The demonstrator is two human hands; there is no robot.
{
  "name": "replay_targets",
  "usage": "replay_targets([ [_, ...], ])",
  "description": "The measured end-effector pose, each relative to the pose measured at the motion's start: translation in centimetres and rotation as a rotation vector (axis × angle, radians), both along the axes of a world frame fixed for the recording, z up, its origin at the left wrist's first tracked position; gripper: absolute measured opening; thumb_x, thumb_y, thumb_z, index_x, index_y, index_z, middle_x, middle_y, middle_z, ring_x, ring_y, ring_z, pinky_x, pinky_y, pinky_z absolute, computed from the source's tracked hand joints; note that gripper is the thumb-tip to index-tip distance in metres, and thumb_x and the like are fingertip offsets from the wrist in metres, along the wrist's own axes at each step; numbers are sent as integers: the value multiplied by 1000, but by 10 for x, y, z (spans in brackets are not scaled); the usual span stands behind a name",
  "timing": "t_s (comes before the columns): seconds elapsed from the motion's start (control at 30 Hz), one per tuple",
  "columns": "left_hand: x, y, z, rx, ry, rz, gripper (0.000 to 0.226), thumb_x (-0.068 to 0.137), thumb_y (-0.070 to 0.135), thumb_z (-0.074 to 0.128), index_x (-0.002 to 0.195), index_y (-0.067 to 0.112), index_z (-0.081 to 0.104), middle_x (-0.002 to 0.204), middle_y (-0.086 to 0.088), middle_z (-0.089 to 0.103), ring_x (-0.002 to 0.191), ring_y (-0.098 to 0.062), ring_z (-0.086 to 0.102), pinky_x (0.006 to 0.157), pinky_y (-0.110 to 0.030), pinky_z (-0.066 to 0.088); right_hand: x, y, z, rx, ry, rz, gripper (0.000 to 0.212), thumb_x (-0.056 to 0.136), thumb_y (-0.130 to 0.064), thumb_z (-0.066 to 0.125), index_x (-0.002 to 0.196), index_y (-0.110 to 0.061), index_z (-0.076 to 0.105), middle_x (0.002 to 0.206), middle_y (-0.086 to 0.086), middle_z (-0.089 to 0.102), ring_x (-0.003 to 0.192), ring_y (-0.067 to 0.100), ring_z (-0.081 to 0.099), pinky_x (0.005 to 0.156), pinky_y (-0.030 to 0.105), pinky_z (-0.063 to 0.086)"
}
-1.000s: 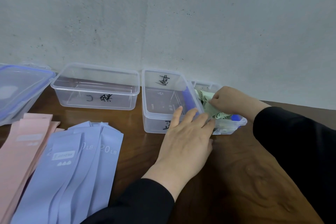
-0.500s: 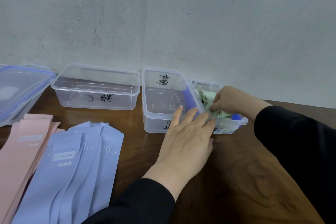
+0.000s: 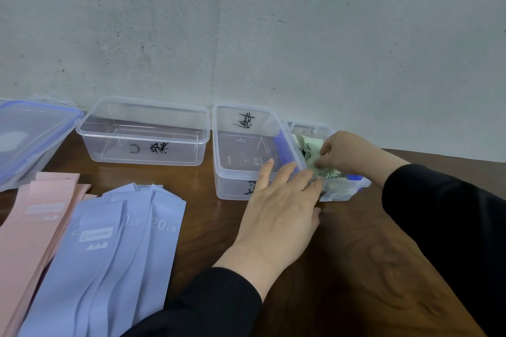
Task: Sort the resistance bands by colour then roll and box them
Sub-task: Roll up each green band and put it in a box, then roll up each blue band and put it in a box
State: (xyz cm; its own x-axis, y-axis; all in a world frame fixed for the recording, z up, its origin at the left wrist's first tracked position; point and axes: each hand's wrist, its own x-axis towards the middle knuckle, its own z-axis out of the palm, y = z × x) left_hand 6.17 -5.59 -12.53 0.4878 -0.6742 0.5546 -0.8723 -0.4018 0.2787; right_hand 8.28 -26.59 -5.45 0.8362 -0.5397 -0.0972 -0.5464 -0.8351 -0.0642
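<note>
Head view: your right hand (image 3: 346,153) pinches green rolls (image 3: 312,145) in the box at 2 o'clock (image 3: 343,191); left hand (image 3: 279,200), fingers flat, steadies it. Loose rolls could unwind.

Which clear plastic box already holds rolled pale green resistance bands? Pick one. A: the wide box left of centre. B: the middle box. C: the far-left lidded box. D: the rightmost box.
D: the rolled pale green resistance bands lie in the rightmost clear plastic box, where the right hand reaches in while the left hand rests at its near edge.

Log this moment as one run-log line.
stage: boxing green rolls | right hand: in right box, on rolls | left hand: steadying box | purple bands, pink bands: flat
</note>
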Motion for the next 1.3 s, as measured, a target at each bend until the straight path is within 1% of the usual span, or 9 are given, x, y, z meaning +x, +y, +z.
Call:
replay_targets([
  [0.2,1,-1,-1,16,0,-4,47,93,38,64,137,24,57,140,5,57,137,-23,44,122,-52,12,-7,-2,12,-6,-124,-50,44,102,-30,56,65,-6,48,52,3,35,50,23,32,49,29,28],
  [0.3,0,-1,0,20,0,-5,47,94,39,61,139,24,55,141,6,56,138,-22,42,122,-51,9,-17,-5,16,6,-261,-53,45,104,-24,48,67,0,55,53,6,48,53,25,39,48,29,29],
  [0.4,0,0,2,29,21,-18,46,99,40,54,142,25,51,145,8,52,142,-21,38,122,-49,3,-30,-3,20,41,-437,-13,41,104,-27,45,83,2,66,81,15,71,64,33,54,57,35,44],
  [0.53,-3,0,7,-39,75,-20,34,102,33,49,133,25,60,139,9,57,137,-17,42,122,-45,4,-58,25,24,193,-682,15,31,104,-31,49,87,-18,72,82,-10,72,77,23,68,66,36,55],
  [0.7,-10,12,42,-213,380,13,29,102,13,45,123,17,64,125,1,63,114,-20,55,102,-38,44,-94,87,-4,414,-884,51,24,103,-30,52,93,-23,73,86,-6,73,85,15,68,73,29,54],
  [0.8,-12,34,69,-200,520,116,28,102,13,42,119,18,63,120,-1,64,107,-21,58,90,-36,49,-108,131,-20,517,-892,43,20,104,-26,52,100,-27,71,93,-14,71,90,3,64,68,14,44],
  [1.07,-26,163,78,-120,544,368,22,99,24,47,108,29,66,95,6,68,91,-19,61,78,-33,50,-135,252,-68,803,-624,342,24,101,-38,58,123,-33,67,116,-20,68,109,-6,61,94,22,51],
  [1.23,-54,257,33,-33,501,474,13,100,23,54,99,31,64,95,12,66,84,-6,60,73,-20,47,-160,296,-75,674,-563,505,36,99,-47,56,131,-34,62,125,-29,56,119,-11,50,99,7,39],
  [1.3,-66,280,16,-13,453,481,14,98,20,57,103,26,68,97,8,65,85,-9,60,80,-27,50,-166,305,-70,610,-522,593,36,97,-51,55,130,-37,61,127,-31,52,123,-11,46,102,6,34],
])
